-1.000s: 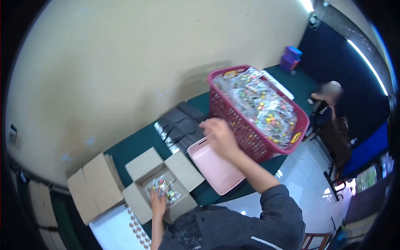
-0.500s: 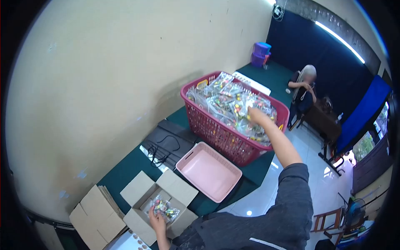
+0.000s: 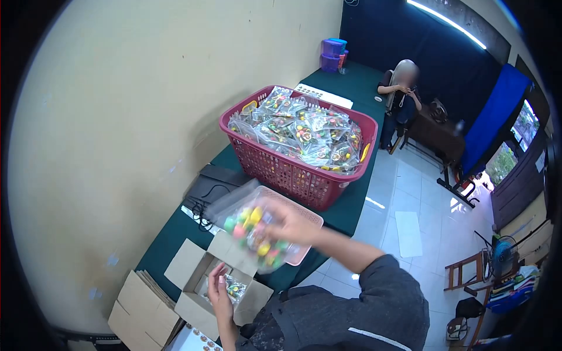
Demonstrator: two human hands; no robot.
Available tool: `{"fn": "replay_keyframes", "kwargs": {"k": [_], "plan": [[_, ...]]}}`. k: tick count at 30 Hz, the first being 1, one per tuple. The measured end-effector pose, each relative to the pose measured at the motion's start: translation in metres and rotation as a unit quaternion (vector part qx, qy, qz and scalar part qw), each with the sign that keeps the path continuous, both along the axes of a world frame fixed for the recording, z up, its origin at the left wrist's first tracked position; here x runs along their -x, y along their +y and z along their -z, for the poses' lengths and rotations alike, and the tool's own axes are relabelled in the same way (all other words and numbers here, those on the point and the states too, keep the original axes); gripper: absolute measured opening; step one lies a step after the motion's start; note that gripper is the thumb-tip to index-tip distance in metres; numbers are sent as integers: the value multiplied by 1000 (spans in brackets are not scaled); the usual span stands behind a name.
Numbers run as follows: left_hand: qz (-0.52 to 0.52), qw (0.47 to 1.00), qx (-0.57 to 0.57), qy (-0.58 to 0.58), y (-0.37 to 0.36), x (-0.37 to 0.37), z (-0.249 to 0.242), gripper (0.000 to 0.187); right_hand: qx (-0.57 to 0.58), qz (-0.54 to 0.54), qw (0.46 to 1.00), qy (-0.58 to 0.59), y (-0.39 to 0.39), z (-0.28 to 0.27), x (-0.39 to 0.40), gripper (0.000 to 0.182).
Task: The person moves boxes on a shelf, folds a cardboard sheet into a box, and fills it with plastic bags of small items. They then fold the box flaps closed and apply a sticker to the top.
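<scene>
My right hand (image 3: pixel 291 222), blurred by motion, grips a clear plastic bag of colourful sweets (image 3: pixel 253 231) above the pink tray (image 3: pixel 310 217) and the box flaps. My left hand (image 3: pixel 220 295) is at the open cardboard box (image 3: pixel 190 266), fingers stretched upward and apart, with nothing visible between them. Inside that box lies another clear bag of sweets (image 3: pixel 235 288), partly hidden by the left hand. Behind the tray stands a dark pink laundry basket (image 3: pixel 281 180), heaped with similar filled bags (image 3: pixel 304 133).
Flattened cardboard boxes (image 3: pixel 140 310) are stacked at the near left. A dark folded item (image 3: pixel 213 182) with black cable lies beside the wall on the green-covered table (image 3: pixel 161 245). Purple containers (image 3: pixel 331 55) stand at the far end, near a seated person (image 3: pixel 401 93).
My right hand has come from the basket toward the box, carrying a bag of sweets. My left hand's fingers have lifted away from the bag in the box. The view has shifted.
</scene>
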State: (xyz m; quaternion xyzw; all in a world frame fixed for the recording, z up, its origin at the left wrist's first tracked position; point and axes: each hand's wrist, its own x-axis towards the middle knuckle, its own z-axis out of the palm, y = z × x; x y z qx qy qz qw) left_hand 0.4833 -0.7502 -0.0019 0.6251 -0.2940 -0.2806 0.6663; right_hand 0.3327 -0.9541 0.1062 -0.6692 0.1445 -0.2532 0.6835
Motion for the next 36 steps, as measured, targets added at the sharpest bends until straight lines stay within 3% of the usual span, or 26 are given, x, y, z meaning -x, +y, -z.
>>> {"fn": "replay_keyframes", "kwargs": {"k": [2, 4, 5, 8, 12, 15, 22, 24, 27, 30, 31, 36], "plan": [[30, 998, 53, 28, 3, 7, -3, 37, -48, -76, 995, -31, 35, 53, -24, 50], [51, 993, 99, 30, 9, 10, 5, 41, -97, -104, 990, 14, 66, 90, -37, 44], [-4, 996, 49, 75, 9, 17, 0, 37, -128, -102, 987, 7, 79, 96, -40, 40], [10, 993, 57, 104, 21, 7, 14, 32, -161, -88, 983, -7, 102, 115, -47, 28], [-18, 988, 40, 148, 40, 12, 6, 27, -166, -56, 985, -2, 119, 117, -48, 26], [-59, 989, 38, 131, 57, 5, 14, 27, -178, -98, 978, 40, 133, 128, -57, 33], [-119, 990, 53, 54, 93, -4, 30, 24, -144, -123, 982, -18, 169, 144, -84, 40], [-108, 988, 51, 97, 106, -6, 32, 25, -201, -162, 966, 9, 172, 147, -90, 38], [-126, 975, 56, 173, 120, -9, 22, 29, -194, -191, 962, 23, 177, 141, -101, 36], [-197, 970, 105, 101, 111, -14, 22, 18, -150, -190, 970, 30, 189, 140, -112, 36], [-181, 975, 54, 116, 116, -21, 27, 18, -112, -173, 978, 43, 191, 139, -113, 35], [-166, 982, 58, 61, 102, -28, 25, 20, -130, -189, 968, 100, 174, 125, -110, 35]]}}
